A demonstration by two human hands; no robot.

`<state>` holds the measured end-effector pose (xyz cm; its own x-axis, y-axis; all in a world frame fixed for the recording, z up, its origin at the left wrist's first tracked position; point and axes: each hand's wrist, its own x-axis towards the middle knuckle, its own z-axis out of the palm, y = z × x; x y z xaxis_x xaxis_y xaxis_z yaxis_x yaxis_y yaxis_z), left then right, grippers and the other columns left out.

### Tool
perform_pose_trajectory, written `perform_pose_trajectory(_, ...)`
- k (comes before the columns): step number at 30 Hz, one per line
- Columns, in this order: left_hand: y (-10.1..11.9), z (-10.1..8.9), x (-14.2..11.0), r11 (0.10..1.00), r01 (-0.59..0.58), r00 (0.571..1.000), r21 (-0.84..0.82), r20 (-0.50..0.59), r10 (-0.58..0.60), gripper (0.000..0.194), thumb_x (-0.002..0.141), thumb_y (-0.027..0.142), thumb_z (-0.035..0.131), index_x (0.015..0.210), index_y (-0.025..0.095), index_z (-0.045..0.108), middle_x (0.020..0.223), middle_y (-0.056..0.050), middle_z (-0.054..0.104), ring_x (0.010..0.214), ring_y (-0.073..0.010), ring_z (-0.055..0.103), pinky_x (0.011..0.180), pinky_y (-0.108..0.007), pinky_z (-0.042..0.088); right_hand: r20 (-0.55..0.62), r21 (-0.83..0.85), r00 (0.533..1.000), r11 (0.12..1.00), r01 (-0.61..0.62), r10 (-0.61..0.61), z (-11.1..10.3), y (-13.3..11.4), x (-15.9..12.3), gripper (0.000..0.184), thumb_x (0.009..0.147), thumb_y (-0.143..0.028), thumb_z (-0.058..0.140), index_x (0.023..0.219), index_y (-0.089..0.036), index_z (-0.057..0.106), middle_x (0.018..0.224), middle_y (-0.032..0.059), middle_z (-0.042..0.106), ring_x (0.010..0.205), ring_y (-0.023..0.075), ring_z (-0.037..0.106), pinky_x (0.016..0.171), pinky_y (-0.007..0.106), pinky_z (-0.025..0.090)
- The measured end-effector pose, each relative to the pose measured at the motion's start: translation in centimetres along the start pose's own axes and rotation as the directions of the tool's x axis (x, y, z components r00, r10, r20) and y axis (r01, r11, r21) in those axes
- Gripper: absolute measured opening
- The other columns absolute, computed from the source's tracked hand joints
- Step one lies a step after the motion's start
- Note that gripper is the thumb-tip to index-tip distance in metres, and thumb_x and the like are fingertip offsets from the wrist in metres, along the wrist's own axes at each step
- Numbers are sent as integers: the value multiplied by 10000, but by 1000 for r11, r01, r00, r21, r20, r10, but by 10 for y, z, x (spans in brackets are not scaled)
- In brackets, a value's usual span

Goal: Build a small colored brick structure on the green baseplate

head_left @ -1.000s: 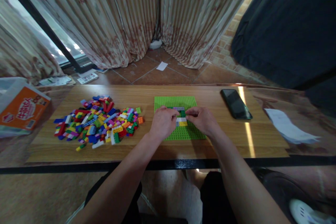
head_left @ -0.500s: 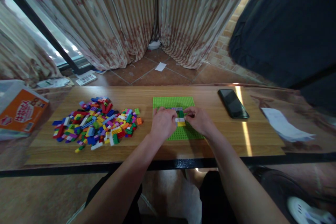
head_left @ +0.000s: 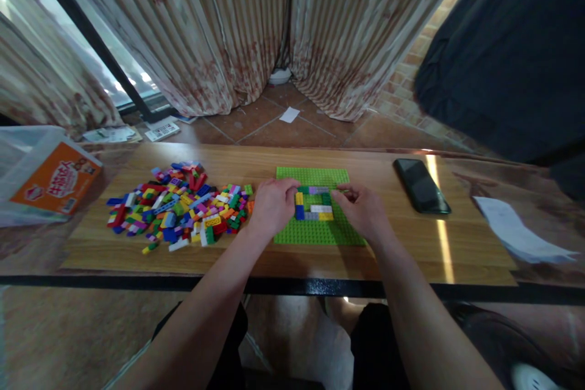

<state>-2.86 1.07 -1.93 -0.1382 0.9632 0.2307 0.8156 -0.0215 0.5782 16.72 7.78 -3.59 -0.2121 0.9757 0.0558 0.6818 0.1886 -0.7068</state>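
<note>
A bright green studded baseplate lies in front of me on the table. Built on it is a small rectangular outline of toy bricks. Its left side has a yellow brick and a blue brick; a dark green brick stands on the right, purple and grey ones along the far side. A white brick shows by the near row. My left hand is at the outline's left, fingers bent and slightly apart. My right hand hovers at the right, thumb and fingertips apart, no brick visible in them.
A heap of mixed bricks spreads over the left of the wooden table. A black phone lies to the right, with white paper beyond it. A clear tub with an orange label stands at far left.
My hands have drawn apart from the middle of the brick outline, the left one leftward and the right one rightward. More of the outline now shows. The view has shifted slightly.
</note>
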Motion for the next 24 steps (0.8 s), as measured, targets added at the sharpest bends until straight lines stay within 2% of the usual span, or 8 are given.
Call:
perform_pose_trajectory(4, -5, -3, 0, 1000, 12, 1000, 5, -10, -12, 229, 895, 138, 519, 977, 185, 728, 961, -57, 760, 908, -204, 683, 877, -356, 512, 7, -102, 1000, 995, 16, -16, 5, -10, -6, 578, 806, -558, 600, 1192, -129, 615, 861, 92, 724, 728, 220, 657, 683, 345, 479)
perform_pose_trajectory(6, -4, -2, 0, 1000, 7, 1000, 26, -5, -6, 227, 896, 145, 521, 971, 186, 732, 966, -58, 762, 921, -211, 686, 881, -361, 513, 15, -164, 1000, 986, 21, -19, 10, -14, -8, 631, 792, -571, 614, 1235, -123, 586, 939, 115, 716, 792, 241, 661, 712, 362, 481)
perform_pose_trajectory(12, 0, 1, -4, 998, 6, 1000, 65, 25, -8, 233, 898, 162, 514, 977, 182, 733, 961, -66, 764, 910, -227, 694, 859, -368, 522, 14, -283, 1000, 959, 30, -27, 18, -18, -11, 643, 759, -538, 668, 1245, -127, 578, 1018, 131, 681, 926, 284, 643, 791, 399, 478)
perform_pose_trajectory(20, 3, 4, -7, 998, 4, 998, 59, 65, -8, 214, 888, 153, 521, 961, 181, 721, 944, -53, 765, 901, -231, 690, 863, -381, 508, 20, -276, 999, 961, 35, -31, 22, -15, -9, 560, 754, -543, 675, 1156, -156, 623, 970, 106, 677, 873, 266, 631, 760, 386, 472)
perform_pose_trajectory(24, 3, 5, -8, 998, 14, 998, 59, 59, -17, 219, 889, 150, 516, 970, 179, 717, 949, -54, 763, 906, -232, 688, 862, -377, 506, 16, -269, 999, 962, 44, -41, 24, -12, -9, 575, 751, -541, 681, 1169, -151, 616, 989, 115, 677, 877, 267, 629, 775, 399, 476)
